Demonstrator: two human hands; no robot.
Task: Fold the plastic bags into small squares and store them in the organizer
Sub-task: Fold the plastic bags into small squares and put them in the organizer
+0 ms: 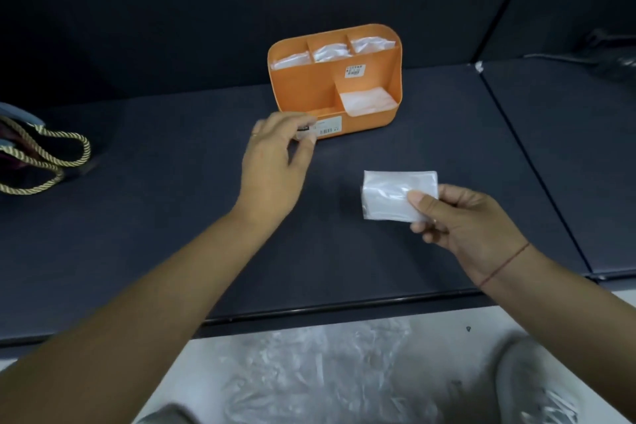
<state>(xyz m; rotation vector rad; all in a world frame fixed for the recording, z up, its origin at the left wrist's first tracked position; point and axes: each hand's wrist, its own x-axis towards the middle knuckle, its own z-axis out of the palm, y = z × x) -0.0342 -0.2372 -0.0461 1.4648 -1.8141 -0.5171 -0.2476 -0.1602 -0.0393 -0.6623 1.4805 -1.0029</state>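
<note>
An orange organizer (306, 86) stands at the back of the dark shelf. Its three rear compartments each hold a folded clear bag (328, 52), and the front right one holds another (368, 101). My right hand (471, 227) pinches a folded plastic bag (392, 194), a small clear rectangle, under its thumb just above the shelf, in front of and to the right of the organizer. My left hand (275, 162) reaches to the organizer's front left corner. Its loosely curled fingertips are at the labelled front wall, blurred, with nothing plainly in them.
A bag with gold rope handles (44, 155) lies at the left edge. A heap of loose clear plastic bags (309, 375) sits below the shelf's front edge (344, 308). A seam (526, 162) splits off the right-hand shelf panel, and cables (605, 58) lie far right.
</note>
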